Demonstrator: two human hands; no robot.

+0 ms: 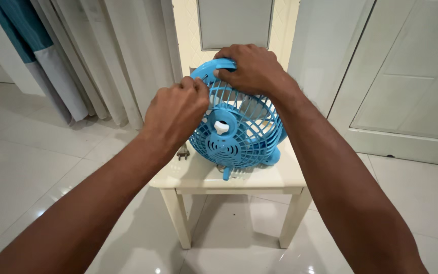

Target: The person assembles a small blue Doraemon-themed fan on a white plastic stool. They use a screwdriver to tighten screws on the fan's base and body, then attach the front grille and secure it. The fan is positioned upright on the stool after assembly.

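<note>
A small light-blue table fan (236, 134) stands on a cream side table (193, 177), its rear grille and white knob (221, 127) facing me. My right hand (252, 68) grips the carry handle at the fan's top. My left hand (176, 114) is closed against the upper left edge of the grille, fingertips pinched at the rim. What the fingers pinch is hidden.
A grey plug (182, 151) lies on the table left of the fan. White curtains (102, 56) hang at the back left, a white door (406, 76) stands at the right. The floor is glossy white tile (36, 167).
</note>
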